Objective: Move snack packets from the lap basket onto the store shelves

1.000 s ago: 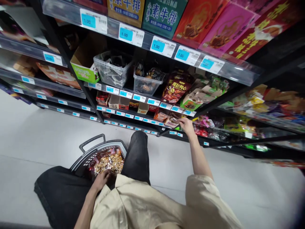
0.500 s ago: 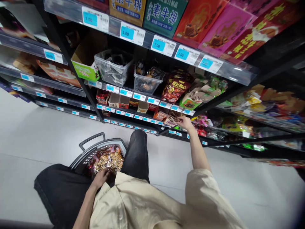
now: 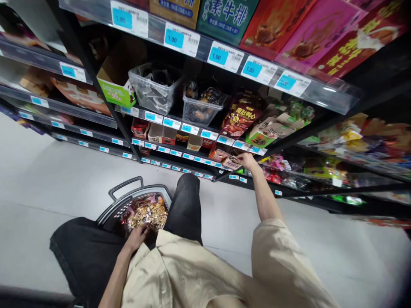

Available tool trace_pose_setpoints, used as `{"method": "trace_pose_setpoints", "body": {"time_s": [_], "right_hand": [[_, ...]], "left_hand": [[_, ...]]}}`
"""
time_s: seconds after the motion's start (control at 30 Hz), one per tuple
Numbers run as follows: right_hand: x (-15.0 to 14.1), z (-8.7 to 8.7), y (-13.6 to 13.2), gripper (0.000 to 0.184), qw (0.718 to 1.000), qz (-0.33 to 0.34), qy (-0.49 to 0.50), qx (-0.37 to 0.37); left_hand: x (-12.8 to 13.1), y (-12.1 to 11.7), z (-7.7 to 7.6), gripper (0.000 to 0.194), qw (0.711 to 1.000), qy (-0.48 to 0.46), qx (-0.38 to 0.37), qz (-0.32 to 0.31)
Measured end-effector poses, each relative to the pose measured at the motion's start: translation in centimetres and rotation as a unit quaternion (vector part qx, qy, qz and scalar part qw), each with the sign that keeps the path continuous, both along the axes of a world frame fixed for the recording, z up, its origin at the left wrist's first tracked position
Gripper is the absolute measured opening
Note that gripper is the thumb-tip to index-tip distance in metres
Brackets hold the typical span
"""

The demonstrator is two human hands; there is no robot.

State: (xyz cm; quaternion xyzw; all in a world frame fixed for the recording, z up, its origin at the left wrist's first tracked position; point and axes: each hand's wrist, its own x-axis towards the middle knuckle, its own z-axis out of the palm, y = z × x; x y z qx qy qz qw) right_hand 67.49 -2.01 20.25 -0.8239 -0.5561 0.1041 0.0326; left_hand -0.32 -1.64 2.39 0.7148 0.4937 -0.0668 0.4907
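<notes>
At one o'clock from the chest point(image 3: 189, 273), holding right hand point(image 3: 248, 161) at the open snack box point(image 3: 231, 163); cannot tell whether pinching anything. At ten o'clock, resting left hand point(image 3: 137, 237) by wrapped snacks point(image 3: 153, 216) in the basket point(image 3: 119, 213), with unclear grip.

Two clear plastic tubs point(image 3: 153, 95) stand between a green panda-printed carton point(image 3: 116, 93) and a maroon snack bag point(image 3: 240, 116), below a teal box point(image 3: 226, 20).

We note a brightly lit floor point(image 3: 224, 214) and deep shadow within the shelving point(image 3: 120, 124). The right periphery appears stretched and blurred.
</notes>
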Motion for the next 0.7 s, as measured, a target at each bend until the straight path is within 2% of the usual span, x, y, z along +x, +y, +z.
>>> {"method": "trace_pose_setpoints", "body": {"time_s": [0.17,0.3,0.4,0.53,0.7], "right_hand": [[-0.4,-0.8,-0.5,0.029,0.998,0.052,0.007,0.044],[-0.9,-1.2,-0.6,0.035,0.999,0.002,-0.024,0.029],[-1.0,-1.2,0.0,0.037,0.998,-0.032,-0.048,-0.005],[-0.8,-1.1,1.4,0.037,0.994,-0.053,-0.033,-0.088],[-1.1,-0.8,3.4,0.041,0.983,-0.096,-0.036,-0.154]], "left_hand": [[0.1,0.0,0.1,0.037,1.000,0.000,0.000,0.000],[0.1,0.1,0.1,0.036,1.000,-0.008,-0.002,0.002],[0.1,0.1,0.1,0.037,1.000,-0.006,-0.004,-0.006],[0.0,0.0,-0.1,0.038,1.000,-0.002,0.005,-0.017],[0.0,-0.2,-0.1,0.036,1.000,-0.003,0.018,0.008]]}}
